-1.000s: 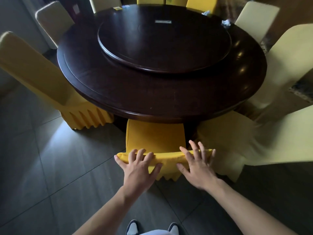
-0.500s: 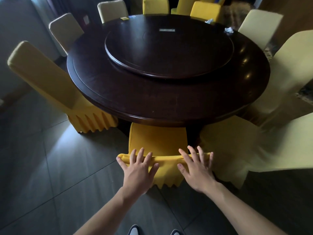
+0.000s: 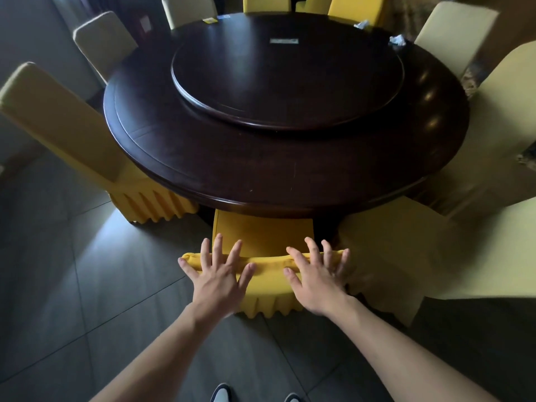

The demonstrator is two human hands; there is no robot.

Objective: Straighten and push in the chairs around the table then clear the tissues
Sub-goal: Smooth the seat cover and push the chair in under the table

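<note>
head view, left to right. pale-yellow chair [image 3: 66,123] at 9 o'clock of the table [image 3: 261,175], its back leaning away, seat part under the rim. at 6 o'clock, the bright yellow chair [image 3: 262,236] under both hands.

change over the last second: the visible strip of seat between chair back and table rim has hardly altered, and the view has drawn back a little so more of the far chairs show. hands sit on the same top edge as before. i judge this chair is about home, its seat mostly under the rim; the push reads as finishing, not starting.

left hand [image 3: 219,278]: palm down on the left part of the back's top edge, fingers splayed and straight, thumb out toward centre. grip wide, holding nothing, only pressing. right hand [image 3: 317,278]: the same on the right part, fingers fanned over the edge toward 12 o'clock, grip wide, pressing. both forearms run straight in from 6 o'clock, wrists low.

right of the hands, a cream chair [image 3: 406,256] at 4 o'clock stands askew, close beside the bright one; likely next.

tissues: one crumpled tissue [image 3: 396,40] on the table at 1 o'clock near the rim, a second tissue [image 3: 360,24] just left of it by the far edge. both untouched, well apart from the hands.
</note>
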